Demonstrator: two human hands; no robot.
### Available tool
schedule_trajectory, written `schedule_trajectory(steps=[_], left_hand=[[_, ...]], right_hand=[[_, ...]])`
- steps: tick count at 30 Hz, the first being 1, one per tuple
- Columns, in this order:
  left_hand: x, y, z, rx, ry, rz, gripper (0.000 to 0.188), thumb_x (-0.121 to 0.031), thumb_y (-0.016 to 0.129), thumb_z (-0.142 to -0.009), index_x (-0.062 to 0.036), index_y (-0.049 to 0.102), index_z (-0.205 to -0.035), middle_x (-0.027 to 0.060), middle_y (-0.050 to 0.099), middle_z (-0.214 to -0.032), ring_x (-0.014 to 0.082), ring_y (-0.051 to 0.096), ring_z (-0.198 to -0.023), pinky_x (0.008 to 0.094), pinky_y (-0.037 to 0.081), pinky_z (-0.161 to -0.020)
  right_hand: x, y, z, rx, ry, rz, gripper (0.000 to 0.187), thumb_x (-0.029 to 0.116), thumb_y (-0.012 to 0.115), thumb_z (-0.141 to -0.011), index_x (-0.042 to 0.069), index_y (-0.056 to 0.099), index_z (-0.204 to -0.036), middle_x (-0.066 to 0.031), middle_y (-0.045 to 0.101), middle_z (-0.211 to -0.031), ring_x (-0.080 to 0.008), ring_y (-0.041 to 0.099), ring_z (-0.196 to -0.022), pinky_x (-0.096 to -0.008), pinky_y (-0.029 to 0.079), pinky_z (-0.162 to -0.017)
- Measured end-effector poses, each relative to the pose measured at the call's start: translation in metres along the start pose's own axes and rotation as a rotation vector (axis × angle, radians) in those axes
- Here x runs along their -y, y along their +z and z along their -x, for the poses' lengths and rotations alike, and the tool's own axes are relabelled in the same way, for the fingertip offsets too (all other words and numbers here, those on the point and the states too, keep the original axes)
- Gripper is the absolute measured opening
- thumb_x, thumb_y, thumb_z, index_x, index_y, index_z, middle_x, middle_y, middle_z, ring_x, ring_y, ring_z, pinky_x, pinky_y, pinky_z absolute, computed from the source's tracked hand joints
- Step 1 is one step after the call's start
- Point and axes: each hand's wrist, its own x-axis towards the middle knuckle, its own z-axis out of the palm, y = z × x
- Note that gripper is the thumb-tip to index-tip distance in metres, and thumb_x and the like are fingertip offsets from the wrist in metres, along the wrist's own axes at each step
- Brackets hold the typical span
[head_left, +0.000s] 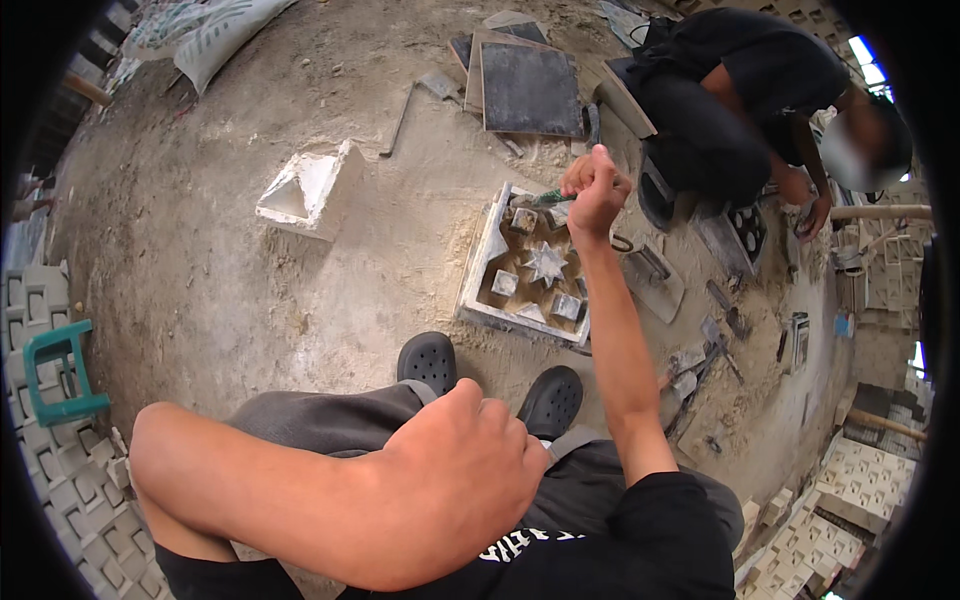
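Right hand (pixel 597 195) closed on a green tool (pixel 547 198) over a star-patterned mould (pixel 500 316)

In the head view, the square mould lies on the dusty floor (pixel 225 330), just right of the middle and beyond the wearer's two dark clogs (pixel 428 362). Inside its pale rim sit a pointed star (pixel 546 264) and several small square blocks (pixel 504 284), with brown material between them.

The right arm reaches far forward along the mould's right side. Its hand makes a narrow grip round the green tool, whose exposed end points left over the mould's far part (what kind of tool is too small to tell). The left hand (pixel 465 450) is near, above the wearer's lap, fingers curled under; whether that grip holds anything, I cannot tell.

To the left of the mould, well apart, stands a white block (pixel 325 190) with a hollowed face. Dark square boards (pixel 530 88) lie on the far side. Just right of the mould is a flat metal trowel (pixel 650 290). Far right, a co-worker (pixel 740 110) crouches with both hands low beside a dark mould with round openings (pixel 745 235). A teal stool (pixel 60 375) stands at the left edge, and pale patterned blocks (pixel 860 480) are stacked near right.
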Motion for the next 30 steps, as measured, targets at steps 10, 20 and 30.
schedule_trajectory(steps=[10,20,30], left_hand=[[0.004,-0.01,-0.001,-0.035,-0.01,0.066,0.047,-0.045,0.065,-0.082,-0.0011,0.057,-0.095,0.0063,0.059,-0.08,0.0209,0.057,-0.08,0.0324,0.042,-0.072],[0.0,-0.012,-0.005,-0.047,0.003,0.057,0.047,-0.045,0.066,-0.082,-0.0009,0.057,-0.095,0.0061,0.058,-0.079,0.0206,0.057,-0.079,0.032,0.041,-0.071],[0.004,-0.014,-0.006,-0.049,-0.001,0.082,0.048,-0.045,0.066,-0.081,-0.0007,0.056,-0.097,0.006,0.057,-0.08,0.0207,0.057,-0.08,0.0322,0.041,-0.071]], right_hand=[[0.004,-0.03,0.036,0.264,-0.075,0.041,0.043,0.013,0.035,-0.098,0.006,0.024,-0.057,-0.0055,0.032,-0.05,-0.0144,0.028,-0.045,-0.0309,0.026,-0.043],[0.044,0.001,0.015,0.225,0.007,0.05,0.044,0.013,0.052,-0.094,0.006,0.034,-0.054,0.0024,0.035,-0.05,-0.0054,0.032,-0.041,-0.0255,0.024,-0.038],[-0.039,-0.002,0.006,0.245,0.136,0.124,0.047,0.016,0.049,-0.098,0.008,0.036,-0.053,-0.0006,0.035,-0.047,-0.0103,0.031,-0.041,-0.0298,0.028,-0.042]])
